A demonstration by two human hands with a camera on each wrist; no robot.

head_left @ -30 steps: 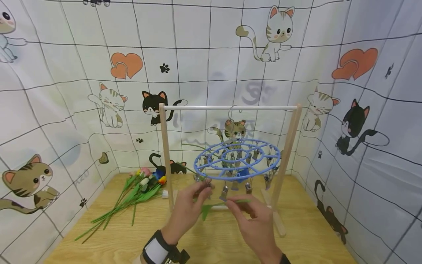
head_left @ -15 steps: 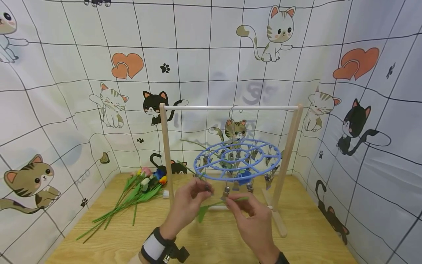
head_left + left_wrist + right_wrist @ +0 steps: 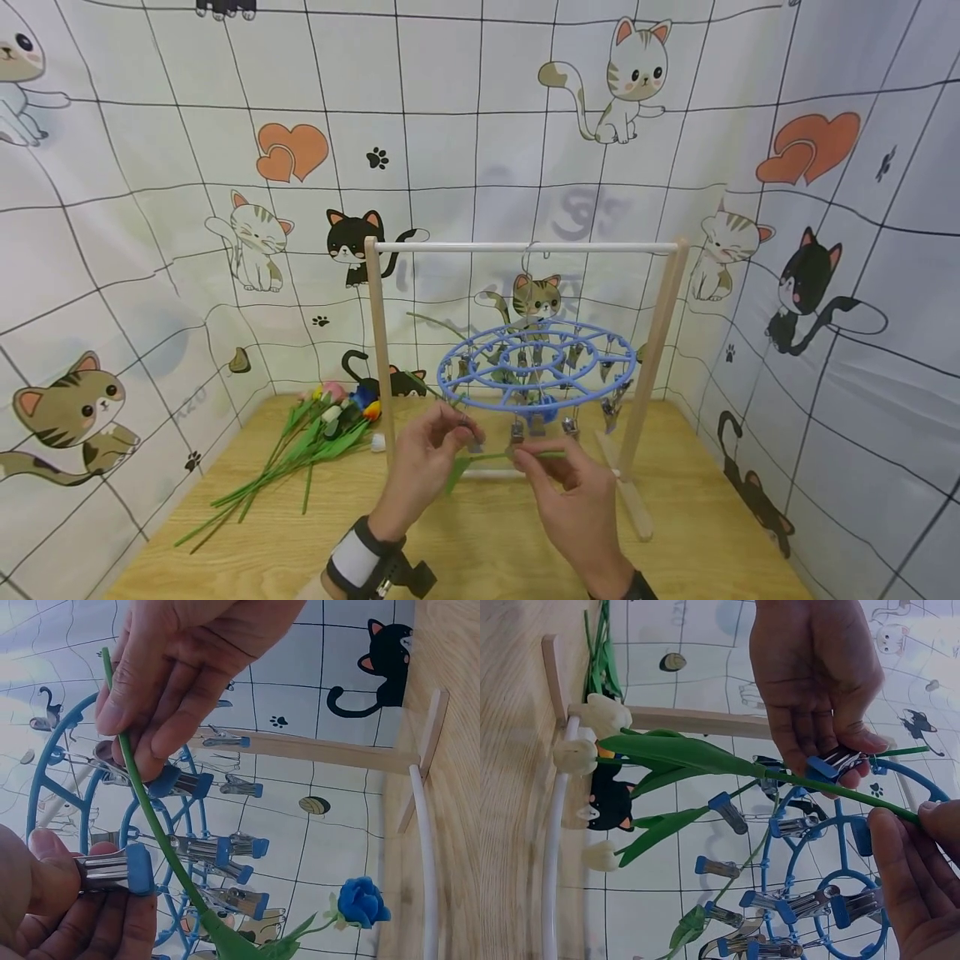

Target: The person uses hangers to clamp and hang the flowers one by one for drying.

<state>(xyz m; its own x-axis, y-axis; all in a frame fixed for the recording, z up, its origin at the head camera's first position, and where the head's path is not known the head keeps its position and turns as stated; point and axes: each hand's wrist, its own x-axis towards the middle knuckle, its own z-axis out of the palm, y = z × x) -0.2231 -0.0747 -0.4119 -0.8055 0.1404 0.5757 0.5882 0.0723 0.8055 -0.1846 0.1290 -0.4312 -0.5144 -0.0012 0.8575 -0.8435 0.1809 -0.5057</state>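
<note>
My left hand [image 3: 423,450] grips a metal clip with blue tips [image 3: 116,870] just below the near left rim of a round blue clip hanger [image 3: 538,362]. To its right, my right hand [image 3: 577,500] pinches the thin green stem [image 3: 840,793] of an artificial tulip between thumb and fingers. Broad leaves [image 3: 682,754] grow along this stem toward several white tulip heads [image 3: 604,714]; which head belongs to it I cannot tell. The stem passes near the held clip. Several other clips [image 3: 795,826] dangle from the hanger, and a blue flower [image 3: 364,902] hangs among them.
The hanger hooks onto the white bar [image 3: 450,247] of a wooden-post rack [image 3: 656,342]. More artificial flowers [image 3: 300,446] lie in a bunch on the wooden table [image 3: 247,567] at left. Cat-patterned cloth [image 3: 465,150] surrounds the table.
My left hand has dropped slightly from the hanger's rim, and its clip shows more clearly. The pinched stem and its leaf have shifted a little left. My right hand has barely moved.
</note>
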